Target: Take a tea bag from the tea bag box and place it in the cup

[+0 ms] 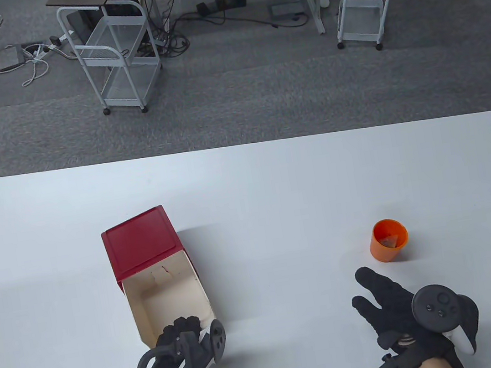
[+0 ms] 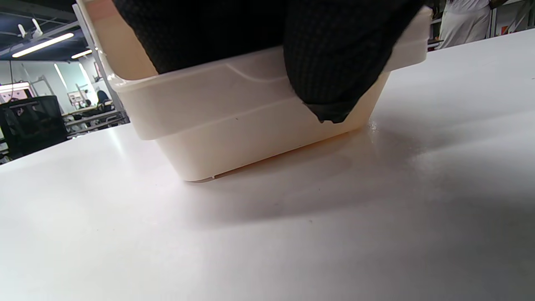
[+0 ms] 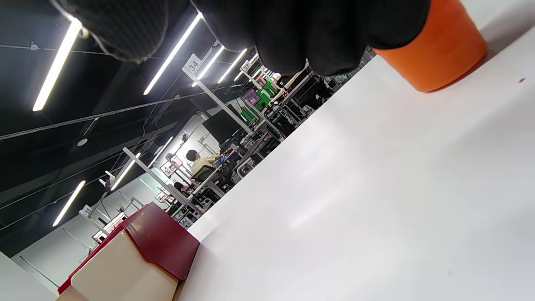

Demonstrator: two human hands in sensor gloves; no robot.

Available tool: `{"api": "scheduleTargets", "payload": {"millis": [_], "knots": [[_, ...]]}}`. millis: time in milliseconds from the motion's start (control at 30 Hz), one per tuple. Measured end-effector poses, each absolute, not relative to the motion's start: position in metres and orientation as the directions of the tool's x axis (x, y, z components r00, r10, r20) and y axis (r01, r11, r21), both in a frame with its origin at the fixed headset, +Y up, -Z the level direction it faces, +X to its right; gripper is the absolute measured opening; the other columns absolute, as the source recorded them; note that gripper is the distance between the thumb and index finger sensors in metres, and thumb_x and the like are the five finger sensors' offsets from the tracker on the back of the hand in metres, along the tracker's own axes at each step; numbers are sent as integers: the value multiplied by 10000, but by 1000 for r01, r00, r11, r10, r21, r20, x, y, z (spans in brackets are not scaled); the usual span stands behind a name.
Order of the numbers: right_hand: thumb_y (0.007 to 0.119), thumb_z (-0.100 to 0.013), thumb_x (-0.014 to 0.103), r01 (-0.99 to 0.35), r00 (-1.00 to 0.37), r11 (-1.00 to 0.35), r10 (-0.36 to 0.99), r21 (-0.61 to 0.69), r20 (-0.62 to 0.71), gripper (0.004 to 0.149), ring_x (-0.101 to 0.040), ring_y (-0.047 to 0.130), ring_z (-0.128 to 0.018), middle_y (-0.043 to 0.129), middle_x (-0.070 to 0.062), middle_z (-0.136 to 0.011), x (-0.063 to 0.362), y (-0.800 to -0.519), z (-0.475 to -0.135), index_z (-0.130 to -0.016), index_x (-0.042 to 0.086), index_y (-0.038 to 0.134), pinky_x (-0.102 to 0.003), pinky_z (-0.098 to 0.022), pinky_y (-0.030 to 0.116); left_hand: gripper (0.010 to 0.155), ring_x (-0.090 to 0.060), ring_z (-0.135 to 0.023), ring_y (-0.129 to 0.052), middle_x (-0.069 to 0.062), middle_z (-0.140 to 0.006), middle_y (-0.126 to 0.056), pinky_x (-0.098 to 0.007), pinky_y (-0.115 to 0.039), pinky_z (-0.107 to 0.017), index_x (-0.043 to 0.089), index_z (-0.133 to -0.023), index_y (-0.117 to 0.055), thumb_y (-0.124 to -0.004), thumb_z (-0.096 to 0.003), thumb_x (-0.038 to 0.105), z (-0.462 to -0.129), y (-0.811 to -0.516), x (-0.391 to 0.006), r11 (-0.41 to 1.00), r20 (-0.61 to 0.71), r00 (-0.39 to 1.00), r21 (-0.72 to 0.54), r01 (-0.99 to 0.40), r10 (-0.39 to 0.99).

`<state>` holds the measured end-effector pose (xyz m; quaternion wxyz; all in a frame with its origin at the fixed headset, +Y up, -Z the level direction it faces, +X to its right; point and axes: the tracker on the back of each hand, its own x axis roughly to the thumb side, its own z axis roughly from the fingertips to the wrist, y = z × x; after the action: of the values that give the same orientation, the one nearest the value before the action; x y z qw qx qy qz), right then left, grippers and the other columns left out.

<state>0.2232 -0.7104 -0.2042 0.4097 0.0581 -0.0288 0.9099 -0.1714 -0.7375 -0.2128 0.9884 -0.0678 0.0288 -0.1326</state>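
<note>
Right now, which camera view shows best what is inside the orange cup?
The table view: it looks down into the orange cup, where a tea bag lies. The right wrist view shows only the cup's outer wall below the fingers. The left wrist view does not show it.

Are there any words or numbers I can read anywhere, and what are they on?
"34": on a white sign hanging below the ceiling lights, right wrist view.
"37": maybe, on a smaller sign further back; too small to be sure.
Posters and screens in the room behind: too blurred to read.
Red box, orange cup, both gloves: no writing visible.
</note>
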Motion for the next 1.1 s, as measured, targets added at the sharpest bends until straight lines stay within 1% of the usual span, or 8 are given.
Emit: {"api": "scheduleTargets", "payload": {"millis": [167,267,633,1100], "knots": [[753,-468,505,-750,-657,-662,743,-5,128,654,-510,736,-836,692,-209,-1007,224,-710,-204,-987,134,608,-587,-627,647,507,-188,-858,-978,34,-995,-915,-303,-855,-661,341,-940,-800,-831,-435,369,-214,-734,-172,968,-48,972,-121,221,-228],[752,-469,504,-751,-656,-661,745,-4,124,655,-509,738,-835,691,-211,-1006,224,-711,-205,-987,131,608,-586,-628,647,502,-181,-850,-987,37,-985,-927,-298,-862,-655,346,-932,-810,-834,-431,366,-215,-731,-170,959,-29,962,-98,267,-271],[752,-469,504,-753,-654,-658,747,-2,120,655,-511,737,-835,692,-209,-1007,224,-711,-205,-988,132,607,-586,-628,647,498,-169,-839,-998,50,-974,-940,-290,-871,-646,357,-922,-822,-842,-424,368,-219,-730,-172,964,-42,966,-86,250,-255],[752,-469,503,-753,-654,-658,748,0,114,655,-511,737,-834,691,-211,-1007,225,-711,-205,-988,131,607,-586,-628,646,497,-169,-869,-977,51,-998,-918,-292,-854,-669,365,-931,-810,-831,-434,354,-234,-726,-176,966,-73,970,-131,222,-233]]}}
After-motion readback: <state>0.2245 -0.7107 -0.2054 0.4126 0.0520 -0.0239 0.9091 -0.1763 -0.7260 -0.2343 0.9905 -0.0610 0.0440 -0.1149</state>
